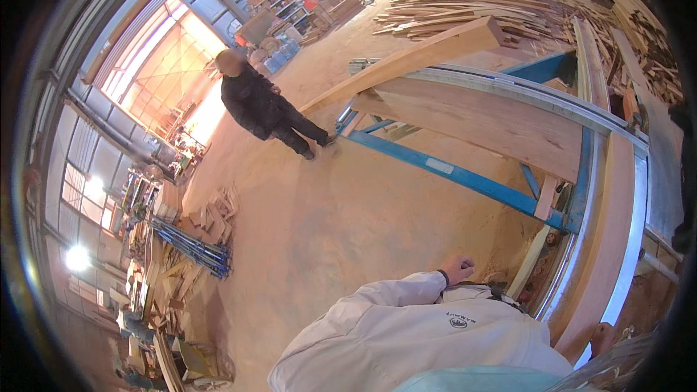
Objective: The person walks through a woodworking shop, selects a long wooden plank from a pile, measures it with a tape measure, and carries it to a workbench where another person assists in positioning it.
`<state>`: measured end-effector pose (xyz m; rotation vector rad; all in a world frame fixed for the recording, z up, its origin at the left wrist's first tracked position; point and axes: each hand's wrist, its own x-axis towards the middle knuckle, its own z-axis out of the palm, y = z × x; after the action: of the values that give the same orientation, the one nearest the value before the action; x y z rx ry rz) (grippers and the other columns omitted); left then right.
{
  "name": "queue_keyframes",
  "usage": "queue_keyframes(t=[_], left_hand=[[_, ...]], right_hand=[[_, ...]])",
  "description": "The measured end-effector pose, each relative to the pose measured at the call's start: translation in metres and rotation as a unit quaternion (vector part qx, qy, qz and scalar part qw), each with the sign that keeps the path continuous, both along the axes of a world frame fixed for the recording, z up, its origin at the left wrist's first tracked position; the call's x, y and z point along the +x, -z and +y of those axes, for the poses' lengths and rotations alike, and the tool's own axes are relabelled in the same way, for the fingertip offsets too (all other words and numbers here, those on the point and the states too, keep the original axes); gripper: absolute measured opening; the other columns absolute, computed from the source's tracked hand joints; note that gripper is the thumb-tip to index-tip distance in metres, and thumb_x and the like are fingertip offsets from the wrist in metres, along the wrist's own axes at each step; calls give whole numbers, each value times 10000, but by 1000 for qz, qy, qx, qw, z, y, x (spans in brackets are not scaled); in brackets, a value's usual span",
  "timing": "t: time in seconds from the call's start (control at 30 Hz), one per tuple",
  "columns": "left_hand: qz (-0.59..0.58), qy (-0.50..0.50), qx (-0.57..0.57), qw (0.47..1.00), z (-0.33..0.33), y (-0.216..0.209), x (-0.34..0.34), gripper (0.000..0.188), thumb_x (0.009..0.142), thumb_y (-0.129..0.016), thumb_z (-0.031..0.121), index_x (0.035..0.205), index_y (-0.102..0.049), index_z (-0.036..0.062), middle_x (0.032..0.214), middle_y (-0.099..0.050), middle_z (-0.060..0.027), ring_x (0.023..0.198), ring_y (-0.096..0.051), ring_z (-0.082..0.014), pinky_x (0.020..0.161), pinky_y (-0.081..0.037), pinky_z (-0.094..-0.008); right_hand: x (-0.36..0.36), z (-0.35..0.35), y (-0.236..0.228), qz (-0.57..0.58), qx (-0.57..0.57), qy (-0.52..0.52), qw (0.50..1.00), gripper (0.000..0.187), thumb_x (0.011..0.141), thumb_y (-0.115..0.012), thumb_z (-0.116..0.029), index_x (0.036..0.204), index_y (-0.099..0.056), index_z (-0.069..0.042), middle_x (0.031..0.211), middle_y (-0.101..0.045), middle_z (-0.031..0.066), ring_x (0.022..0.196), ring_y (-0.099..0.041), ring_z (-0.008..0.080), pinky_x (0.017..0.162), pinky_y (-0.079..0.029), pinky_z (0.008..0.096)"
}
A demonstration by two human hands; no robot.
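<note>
A long squared wooden beam [606, 225] lies along the metal bed at my right side. My right hand [602, 338] is at the beam's near end, its fingers against the wood and partly hidden. In front of my body, my left hand [458, 268] hangs over the floor with its fingers curled and nothing visible in them. A dark band circles that wrist. Left of the beam is a blue-framed sliding table [450, 168] with a wide wooden panel [501, 127] on it. Another thick beam [414, 58] slants across the table's far end.
A person in dark clothes [254, 101] stands on the dusty floor beyond the table. Long boards [465, 11] are stacked at the far right. Blue metal bars [192, 247] and wood offcuts [210, 218] lie at the left. A bright doorway [163, 65] opens at the far left.
</note>
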<state>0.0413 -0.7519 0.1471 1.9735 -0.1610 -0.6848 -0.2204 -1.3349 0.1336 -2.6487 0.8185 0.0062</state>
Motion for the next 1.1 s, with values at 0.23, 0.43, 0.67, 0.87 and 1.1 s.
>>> queue_keyframes(t=[0.23,0.43,0.67,0.87,1.1], left_hand=[[9,-57,-24,998,9,32,-6,223,846,-660,167,972,-648,-17,811,-685,-102,730,-644,-159,678,-524,-309],[-16,-58,-8,998,9,27,-26,225,830,-669,176,968,-658,-2,863,-698,-122,779,-663,-193,712,-533,-330],[23,-65,-14,997,27,56,-24,252,848,-663,178,1001,-642,-21,831,-688,-109,728,-644,-159,672,-523,-306],[11,-44,-16,999,-4,59,15,290,814,-691,218,1019,-669,14,892,-708,-142,804,-680,-212,756,-537,-339],[-10,-49,-34,998,-12,59,7,204,835,-674,131,965,-634,-21,791,-669,-79,689,-629,-135,641,-513,-292]], right_hand=[[27,3,-37,138,155,41,977,232,825,-564,-148,696,-627,33,651,-623,192,627,-625,317,577,-485,417],[15,-21,0,126,100,10,987,218,829,-564,-149,722,-638,25,666,-640,193,623,-631,301,568,-491,405],[24,42,-10,10,-175,16,984,211,887,-533,-152,989,-632,3,748,-663,184,647,-638,322,584,-498,420],[-14,51,42,-149,-51,107,982,325,939,-480,-152,1226,-523,-5,929,-620,261,903,-597,431,844,-500,422],[9,112,-25,-92,-118,93,984,223,899,-509,-129,1064,-576,7,1046,-600,232,991,-573,366,863,-487,440]])
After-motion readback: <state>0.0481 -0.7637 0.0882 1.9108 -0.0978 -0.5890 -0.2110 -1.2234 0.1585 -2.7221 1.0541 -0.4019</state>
